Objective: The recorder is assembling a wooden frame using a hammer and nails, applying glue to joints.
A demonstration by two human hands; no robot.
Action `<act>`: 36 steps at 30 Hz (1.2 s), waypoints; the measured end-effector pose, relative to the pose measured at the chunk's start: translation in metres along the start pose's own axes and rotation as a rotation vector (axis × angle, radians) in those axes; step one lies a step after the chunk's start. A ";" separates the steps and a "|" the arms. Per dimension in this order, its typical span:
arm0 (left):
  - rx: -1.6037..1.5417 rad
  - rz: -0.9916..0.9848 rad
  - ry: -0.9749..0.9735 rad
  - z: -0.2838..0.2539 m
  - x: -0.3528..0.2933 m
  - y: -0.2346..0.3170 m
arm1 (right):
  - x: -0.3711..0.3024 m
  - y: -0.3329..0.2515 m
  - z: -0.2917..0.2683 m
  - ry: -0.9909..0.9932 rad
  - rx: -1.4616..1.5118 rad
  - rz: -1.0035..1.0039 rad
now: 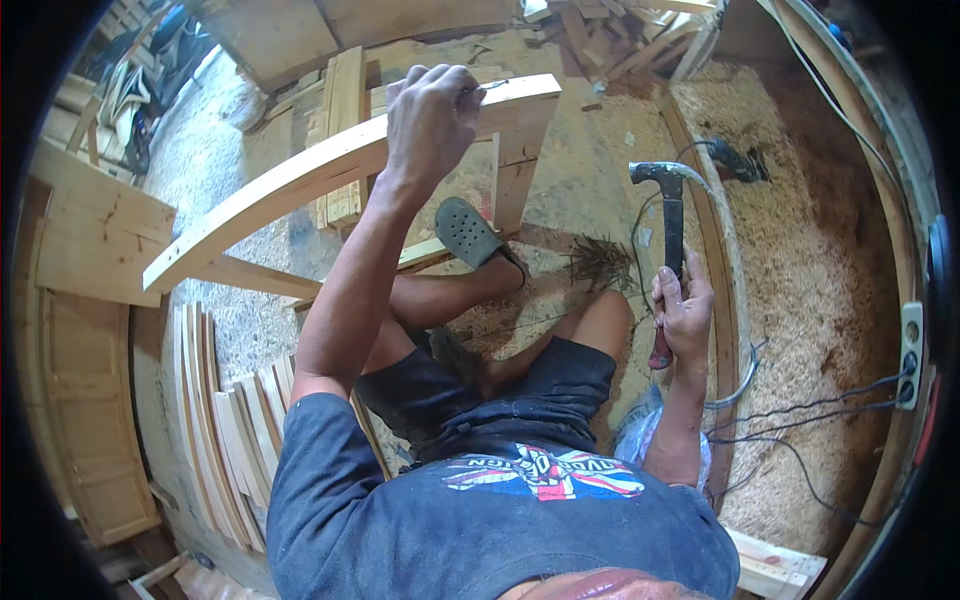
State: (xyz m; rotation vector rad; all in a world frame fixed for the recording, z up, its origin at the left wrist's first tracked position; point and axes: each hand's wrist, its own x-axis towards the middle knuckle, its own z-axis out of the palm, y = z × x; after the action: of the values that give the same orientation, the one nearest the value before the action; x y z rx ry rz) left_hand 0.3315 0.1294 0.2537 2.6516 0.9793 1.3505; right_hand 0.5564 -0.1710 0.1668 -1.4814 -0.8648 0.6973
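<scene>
My left hand (432, 115) rests on top of a long pale wooden beam (270, 200), its fingers curled and pinched near the beam's right end. A thin dark piece that looks like a nail (495, 84) juts from the fingertips; its far side is hidden by the hand. My right hand (684, 305) is wrapped round the grip of a hammer (672, 215) with a black shaft, held upright in the air to the right, head up and apart from the beam. A wooden leg (516, 170) stands under the beam's right end.
My foot in a green clog (466, 232) is below the beam. Planks (343, 130) are stacked behind it, and strips (240, 440) lean at the left. Cables run from a power strip (909, 355) at the right. Sawdust (800, 280) covers the ground there; offcuts (610, 45) are piled at the back.
</scene>
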 end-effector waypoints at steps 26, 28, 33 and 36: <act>-0.122 -0.090 -0.107 0.004 0.008 -0.029 | 0.129 -0.227 0.063 0.139 -0.126 -0.854; -0.129 -0.077 -0.109 0.004 0.009 -0.029 | 0.144 -0.188 0.079 0.085 -0.329 -0.789; -0.134 -0.080 -0.130 0.001 0.010 -0.029 | 0.134 -0.176 0.090 -0.350 -0.856 -0.619; -0.133 -0.090 -0.138 0.002 0.010 -0.030 | 0.113 -0.272 0.088 -0.207 -0.609 -0.839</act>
State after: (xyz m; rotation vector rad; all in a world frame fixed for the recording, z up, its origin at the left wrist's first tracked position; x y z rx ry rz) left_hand 0.3213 0.1593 0.2511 2.5312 0.9447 1.1543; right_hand 0.5123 -0.0285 0.4358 -1.3749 -1.8193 -0.0656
